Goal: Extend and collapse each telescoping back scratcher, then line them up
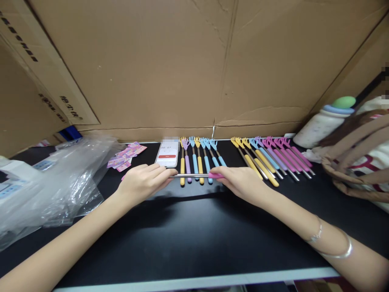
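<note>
Level above the black table, a pink back scratcher (194, 176) with a bare metal rod is stretched between both hands. My left hand (146, 178) is closed around its left end, where a bit of pink sticks out. My right hand (240, 182) grips the pink part at the other end. Behind my hands lies a row of back scratchers (195, 162) in yellow, purple and blue, heads pointing away. Farther right is a second group, yellow, blue, purple and pink back scratchers (287, 156), some showing bare rod ends.
A phone (167, 154) showing a timer lies behind my left hand, beside pink printed cards (126, 156). Clear plastic bags (69, 182) heap up at left. A white bottle (322, 125) and a brown-and-white fabric bag (361, 158) stand right. Cardboard (167, 65) walls the back.
</note>
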Tool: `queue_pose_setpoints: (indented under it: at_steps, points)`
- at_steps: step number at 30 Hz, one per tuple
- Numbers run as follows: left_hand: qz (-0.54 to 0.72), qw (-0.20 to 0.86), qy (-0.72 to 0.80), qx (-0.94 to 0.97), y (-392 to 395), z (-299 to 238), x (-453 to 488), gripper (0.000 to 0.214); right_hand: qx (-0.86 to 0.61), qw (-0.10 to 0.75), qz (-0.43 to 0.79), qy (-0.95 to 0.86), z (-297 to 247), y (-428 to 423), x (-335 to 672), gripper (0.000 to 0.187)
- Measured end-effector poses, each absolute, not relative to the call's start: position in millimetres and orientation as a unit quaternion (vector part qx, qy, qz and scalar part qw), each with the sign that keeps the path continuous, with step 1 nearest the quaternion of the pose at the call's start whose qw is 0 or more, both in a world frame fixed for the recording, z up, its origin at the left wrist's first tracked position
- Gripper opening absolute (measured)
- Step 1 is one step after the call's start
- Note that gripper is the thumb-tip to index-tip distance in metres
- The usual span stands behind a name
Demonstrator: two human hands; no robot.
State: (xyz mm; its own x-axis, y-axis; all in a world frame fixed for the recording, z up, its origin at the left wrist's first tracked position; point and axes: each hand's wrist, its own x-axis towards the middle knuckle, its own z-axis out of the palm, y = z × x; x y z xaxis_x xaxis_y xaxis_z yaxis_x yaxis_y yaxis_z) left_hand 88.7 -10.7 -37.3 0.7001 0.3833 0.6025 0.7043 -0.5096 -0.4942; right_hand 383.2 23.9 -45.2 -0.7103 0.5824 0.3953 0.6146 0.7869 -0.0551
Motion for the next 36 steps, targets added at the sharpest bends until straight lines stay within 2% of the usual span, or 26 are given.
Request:
queue_pose_setpoints:
  at_steps: [13, 21, 25, 30, 36]
  points:
    - [-0.225, 0.362, -0.306, -0.851, -11, -40, 88, 0.015, -0.369, 0.149, 0.113, -0.911, -40, 20, 380, 0.033]
    - [-0.211, 0.393, -0.322, -0.835, -15, -40, 92, 0.015, -0.359, 0.134, 0.185, -0.905, -36, 17, 379, 0.038]
    - [-0.205, 0.376, -0.330, -0.841, -13, -43, 93, 0.017, -0.362, 0.131, 0.159, -0.909, -36, 17, 379, 0.038]
    - [-0.200, 0.367, -0.343, -0.841, -12, -47, 93, 0.020, -0.360, 0.138, 0.065, -0.920, -40, 18, 380, 0.037]
    - [-0.216, 0.320, -0.364, -0.847, -13, -49, 97, 0.028, -0.339, 0.183, -0.032, -0.922, -45, 18, 379, 0.030]
